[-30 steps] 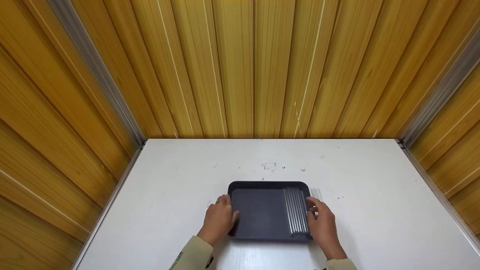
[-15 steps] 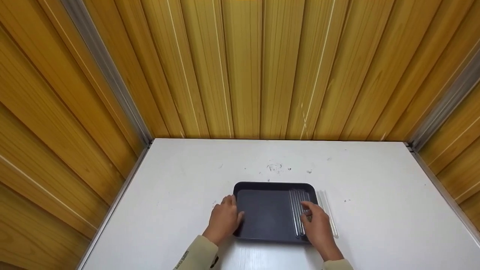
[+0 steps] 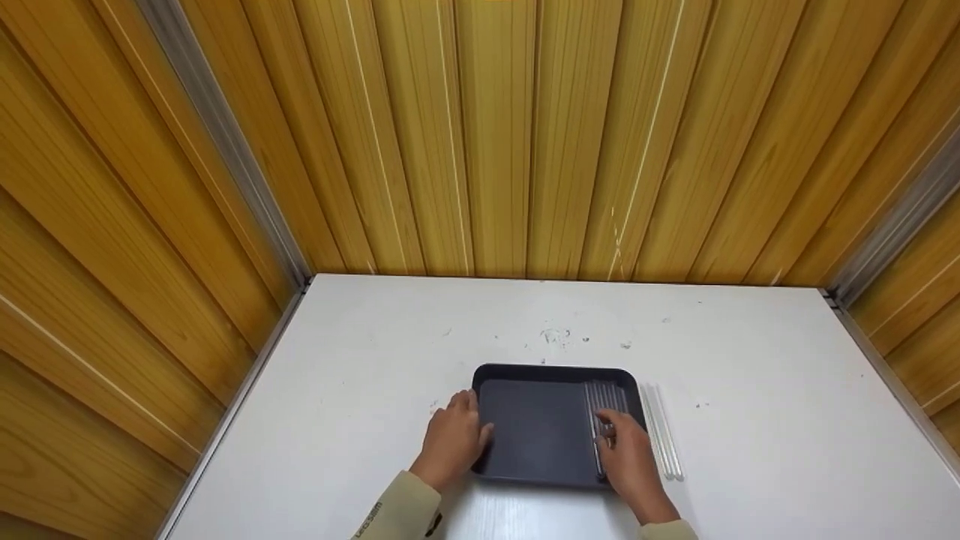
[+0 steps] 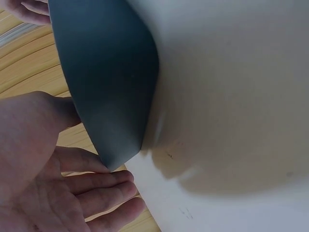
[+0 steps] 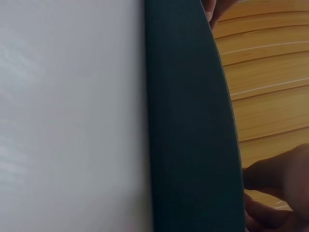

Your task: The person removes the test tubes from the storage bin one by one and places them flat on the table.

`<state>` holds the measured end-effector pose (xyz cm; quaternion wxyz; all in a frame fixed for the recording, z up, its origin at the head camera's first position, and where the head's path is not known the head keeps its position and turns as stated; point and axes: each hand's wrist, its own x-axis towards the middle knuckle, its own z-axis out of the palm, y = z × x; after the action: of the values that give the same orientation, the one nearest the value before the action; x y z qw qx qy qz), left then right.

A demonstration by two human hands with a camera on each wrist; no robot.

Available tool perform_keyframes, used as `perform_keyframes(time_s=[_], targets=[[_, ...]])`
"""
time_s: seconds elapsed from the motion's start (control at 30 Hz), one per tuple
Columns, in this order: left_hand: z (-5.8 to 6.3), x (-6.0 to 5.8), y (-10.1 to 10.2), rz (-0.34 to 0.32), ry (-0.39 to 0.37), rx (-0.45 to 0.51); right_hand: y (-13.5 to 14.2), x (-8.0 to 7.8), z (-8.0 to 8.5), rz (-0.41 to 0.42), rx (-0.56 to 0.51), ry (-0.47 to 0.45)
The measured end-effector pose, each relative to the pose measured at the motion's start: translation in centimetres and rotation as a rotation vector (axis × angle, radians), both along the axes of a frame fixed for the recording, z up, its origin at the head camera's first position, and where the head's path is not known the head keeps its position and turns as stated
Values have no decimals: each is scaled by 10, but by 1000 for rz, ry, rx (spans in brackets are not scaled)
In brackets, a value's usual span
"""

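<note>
The left hand (image 3: 452, 439) is gripping the left wall of the dark tray (image 3: 536, 435), the thumb lying inside the rim and the fingers bearing on the outer face. The right hand (image 3: 628, 454) is reaching over the right wall, its thumb and fingers bending above the clear rods (image 3: 606, 394); whether a rod is sitting between the fingertips cannot be told. These rods are lying side by side along the tray's right side, running near to far. Outside the right wall, just beside it, loose rods (image 3: 662, 435) are lying in the same direction on the white table (image 3: 375, 360). The tray is resting flat near the table's near edge. Dark marks (image 3: 555, 336) are showing beyond its far wall. Wood-patterned panels (image 3: 495, 150) are enclosing the left, far and right sides.
</note>
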<state>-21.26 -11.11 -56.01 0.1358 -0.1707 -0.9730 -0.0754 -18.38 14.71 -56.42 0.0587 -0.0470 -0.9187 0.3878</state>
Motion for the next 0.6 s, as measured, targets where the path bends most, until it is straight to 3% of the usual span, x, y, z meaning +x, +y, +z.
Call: perform_keyframes(time_s=[0.27, 0.43, 0.6], targets=[[2, 0, 0, -7, -11, 17, -2, -1, -2, 16, 38, -33], [2, 0, -1, -2, -8, 19, -4, -2, -4, 38, 71, 9], [2, 1, -1, 3, -20, -37, -9, -1, -6, 53, 141, 65]])
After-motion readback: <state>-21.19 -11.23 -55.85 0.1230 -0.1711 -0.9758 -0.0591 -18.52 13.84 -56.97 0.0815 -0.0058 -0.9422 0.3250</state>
